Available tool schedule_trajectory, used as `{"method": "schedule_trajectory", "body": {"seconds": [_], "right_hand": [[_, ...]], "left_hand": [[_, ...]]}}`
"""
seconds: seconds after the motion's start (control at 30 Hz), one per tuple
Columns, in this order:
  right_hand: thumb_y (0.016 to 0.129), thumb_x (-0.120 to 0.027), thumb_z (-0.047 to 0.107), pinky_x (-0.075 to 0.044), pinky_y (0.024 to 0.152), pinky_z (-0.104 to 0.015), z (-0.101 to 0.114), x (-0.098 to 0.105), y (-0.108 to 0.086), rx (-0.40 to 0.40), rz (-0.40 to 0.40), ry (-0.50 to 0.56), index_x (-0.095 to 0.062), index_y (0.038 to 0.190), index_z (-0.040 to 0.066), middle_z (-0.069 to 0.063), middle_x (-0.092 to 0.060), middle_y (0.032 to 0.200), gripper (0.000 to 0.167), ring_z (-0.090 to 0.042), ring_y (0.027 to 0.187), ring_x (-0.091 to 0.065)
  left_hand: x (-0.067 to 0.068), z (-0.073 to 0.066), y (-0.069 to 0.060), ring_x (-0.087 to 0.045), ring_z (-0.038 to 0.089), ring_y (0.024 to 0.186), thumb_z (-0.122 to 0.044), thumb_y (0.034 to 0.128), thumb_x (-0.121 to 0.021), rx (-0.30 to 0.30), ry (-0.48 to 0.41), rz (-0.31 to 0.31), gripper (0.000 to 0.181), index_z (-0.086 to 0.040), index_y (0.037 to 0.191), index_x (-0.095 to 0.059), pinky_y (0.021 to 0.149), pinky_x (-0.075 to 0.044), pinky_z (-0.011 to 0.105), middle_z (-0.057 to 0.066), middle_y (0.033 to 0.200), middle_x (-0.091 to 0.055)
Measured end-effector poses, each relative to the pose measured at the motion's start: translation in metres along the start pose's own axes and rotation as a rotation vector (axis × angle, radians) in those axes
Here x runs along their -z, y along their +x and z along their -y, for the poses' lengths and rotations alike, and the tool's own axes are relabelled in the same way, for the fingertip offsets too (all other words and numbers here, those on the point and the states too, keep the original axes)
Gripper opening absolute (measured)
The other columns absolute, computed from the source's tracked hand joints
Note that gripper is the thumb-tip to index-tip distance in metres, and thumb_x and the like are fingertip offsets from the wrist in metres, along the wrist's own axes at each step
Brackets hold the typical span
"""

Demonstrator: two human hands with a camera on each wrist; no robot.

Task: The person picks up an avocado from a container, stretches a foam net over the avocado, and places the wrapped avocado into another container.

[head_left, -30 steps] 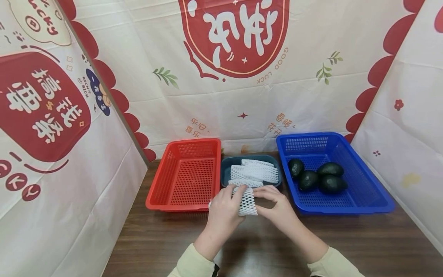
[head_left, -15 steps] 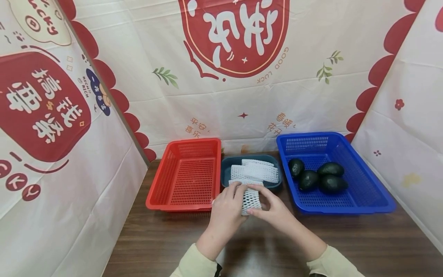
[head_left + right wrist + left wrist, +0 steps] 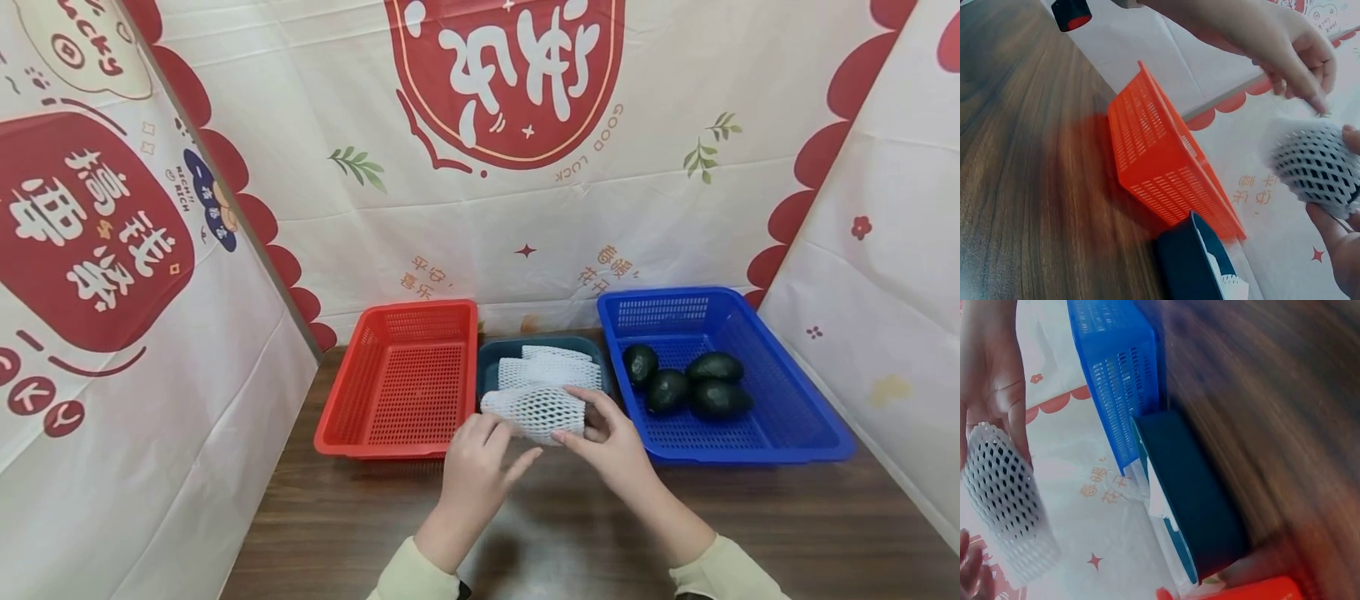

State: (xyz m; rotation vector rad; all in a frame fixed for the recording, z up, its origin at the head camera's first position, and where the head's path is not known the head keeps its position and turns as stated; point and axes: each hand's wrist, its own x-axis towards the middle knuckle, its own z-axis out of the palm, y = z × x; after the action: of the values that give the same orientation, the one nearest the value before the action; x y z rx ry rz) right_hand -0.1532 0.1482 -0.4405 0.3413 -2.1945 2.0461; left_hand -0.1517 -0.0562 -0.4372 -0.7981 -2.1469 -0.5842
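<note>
My right hand point(image 3: 613, 442) holds a white foam net sleeve point(image 3: 536, 410) by its right end, thumb below and fingers above. Something dark and rounded shows through the stretched mesh, looking like an avocado inside. In the right wrist view the bulging sleeve point(image 3: 1319, 164) sits between the right thumb and fingers. My left hand point(image 3: 478, 467) is just left of and below the sleeve, its thumb spread away from loosely bent fingers. The right wrist view shows this left hand point(image 3: 1294, 53) apart from the net. Several avocados point(image 3: 716, 400) lie in the blue basket point(image 3: 787, 417).
A red basket point(image 3: 416, 392) stands at the left. Between the baskets is a dark teal tray point(image 3: 489, 354) with several flat white net sleeves point(image 3: 555, 371). Printed cloth walls point(image 3: 525, 208) rise behind and at both sides of the wooden table point(image 3: 585, 533).
The left hand has let go of the net sleeve and drawn down and left. The right hand has carried the sleeve slightly right, and more of it shows.
</note>
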Motion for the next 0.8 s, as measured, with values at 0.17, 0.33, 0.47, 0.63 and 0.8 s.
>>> {"method": "schedule_trajectory", "body": {"seconds": [0.17, 0.33, 0.47, 0.63, 0.8], "right_hand": [[0.082, -0.077, 0.002, -0.055, 0.078, -0.028, 0.0, -0.003, -0.001, 0.045, -0.058, 0.042, -0.049, 0.136, 0.004, -0.014, -0.044, 0.137, 0.06, -0.015, 0.107, -0.061], [0.077, -0.076, -0.01, -0.056, 0.079, -0.031, -0.003, -0.012, -0.003, 0.044, -0.057, 0.096, -0.046, 0.135, 0.005, -0.014, -0.042, 0.139, 0.067, -0.02, 0.112, -0.059], [0.075, -0.081, -0.005, -0.054, 0.081, -0.026, -0.006, -0.019, -0.002, -0.023, -0.084, 0.024, -0.043, 0.138, 0.011, -0.015, -0.043, 0.139, 0.075, -0.027, 0.115, -0.055], [0.081, -0.079, 0.004, -0.05, 0.086, -0.023, -0.008, -0.027, 0.0, -0.091, -0.074, -0.007, -0.042, 0.14, 0.011, -0.015, -0.046, 0.139, 0.07, -0.029, 0.118, -0.053], [0.094, -0.067, 0.016, -0.049, 0.091, -0.031, -0.005, -0.033, 0.001, -0.131, -0.031, 0.019, -0.042, 0.14, 0.006, -0.018, -0.053, 0.134, 0.053, -0.029, 0.118, -0.054]], "left_hand": [[-0.002, -0.001, -0.004, -0.061, 0.008, 0.079, -0.044, 0.0994, -0.052, 0.267, -0.12, 0.255, 0.036, -0.015, 0.095, -0.073, 0.071, -0.052, 0.026, -0.006, 0.087, -0.067], [-0.007, -0.001, -0.003, -0.059, 0.011, 0.086, -0.048, 0.1025, -0.039, 0.432, -0.182, 0.391, 0.045, -0.014, 0.113, -0.066, 0.075, -0.052, 0.031, -0.004, 0.099, -0.065], [-0.008, 0.0, 0.0, -0.059, 0.011, 0.092, -0.048, 0.1014, -0.041, 0.522, -0.275, 0.382, 0.046, -0.012, 0.125, -0.056, 0.079, -0.052, 0.031, -0.001, 0.108, -0.063], [-0.004, 0.001, 0.003, -0.062, 0.016, 0.106, -0.05, 0.1004, -0.043, 0.605, -0.397, 0.326, 0.059, -0.007, 0.14, -0.041, 0.086, -0.053, 0.036, 0.005, 0.123, -0.061], [-0.002, 0.001, 0.006, -0.062, 0.018, 0.105, -0.048, 0.1002, -0.045, 0.588, -0.415, 0.239, 0.059, -0.006, 0.139, -0.035, 0.084, -0.053, 0.04, 0.01, 0.121, -0.061]]}}
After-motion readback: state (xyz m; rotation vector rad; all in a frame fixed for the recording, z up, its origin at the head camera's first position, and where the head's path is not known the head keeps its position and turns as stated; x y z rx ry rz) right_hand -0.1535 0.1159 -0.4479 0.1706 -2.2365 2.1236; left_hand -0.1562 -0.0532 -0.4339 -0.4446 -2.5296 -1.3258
